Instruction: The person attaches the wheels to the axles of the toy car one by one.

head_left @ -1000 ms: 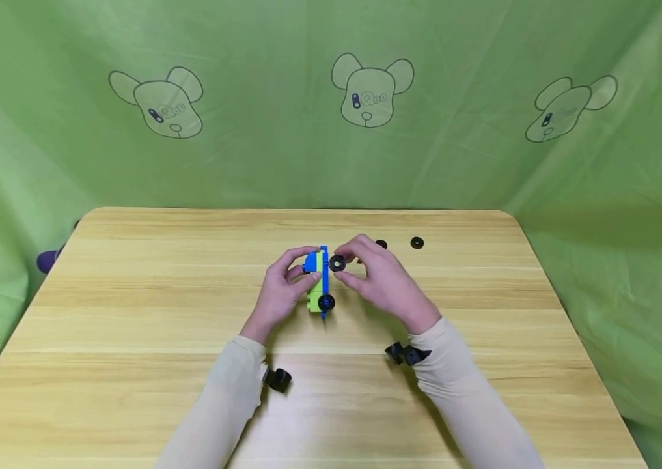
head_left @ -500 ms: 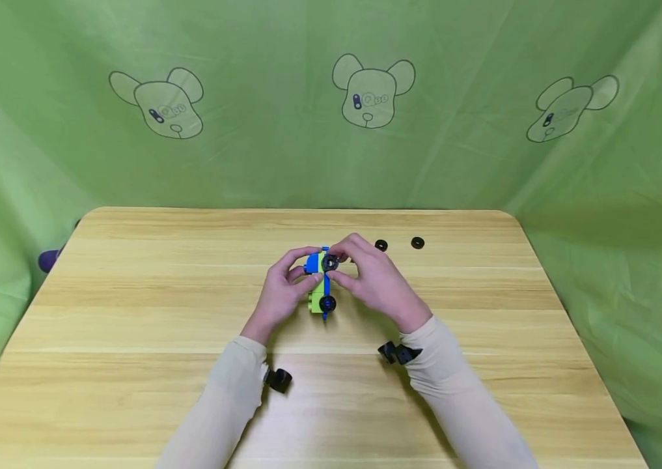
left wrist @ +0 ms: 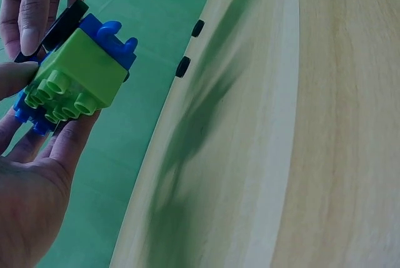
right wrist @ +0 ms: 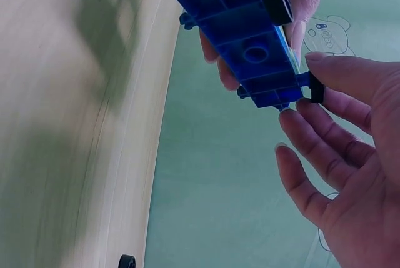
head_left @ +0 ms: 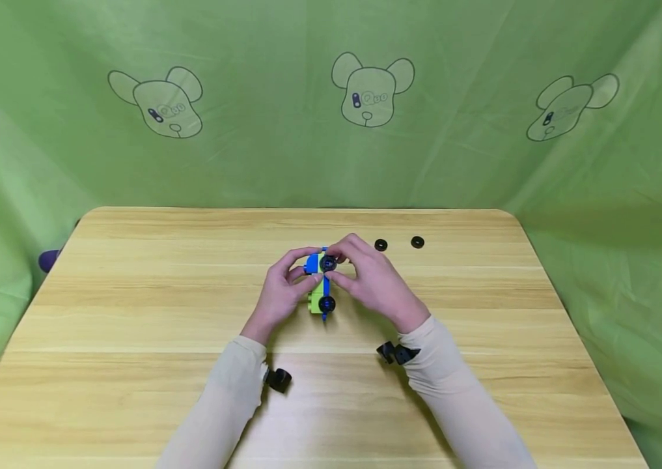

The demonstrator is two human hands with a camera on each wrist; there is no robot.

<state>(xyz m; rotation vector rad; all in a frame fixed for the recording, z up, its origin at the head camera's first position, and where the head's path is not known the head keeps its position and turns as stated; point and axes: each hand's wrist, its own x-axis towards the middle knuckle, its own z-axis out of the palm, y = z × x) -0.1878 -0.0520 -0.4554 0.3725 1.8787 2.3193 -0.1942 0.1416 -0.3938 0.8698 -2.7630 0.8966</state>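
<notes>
A toy car (head_left: 316, 288) of green and blue building blocks is gripped by my left hand (head_left: 278, 293), raised off the table and turned on its side. Its blue underside (right wrist: 247, 43) faces my right hand (head_left: 380, 286). Between thumb and fingers, that hand pinches a black wheel (right wrist: 317, 89) against a blue axle peg (right wrist: 303, 79) at the car's far end. A second black wheel (head_left: 327, 304) sits on the same side at the near end. In the right wrist view, bare pegs (right wrist: 186, 20) stick out along the opposite side.
Two loose black wheels, one nearer (head_left: 381, 245) and one farther right (head_left: 418, 242), lie on the wooden table (head_left: 131, 293) beyond my right hand. A green curtain (head_left: 284, 163) hangs behind the table's back edge.
My right hand has moved left, bringing the wheel from beside the car onto the far axle peg. The left hand and the car have hardly moved.
</notes>
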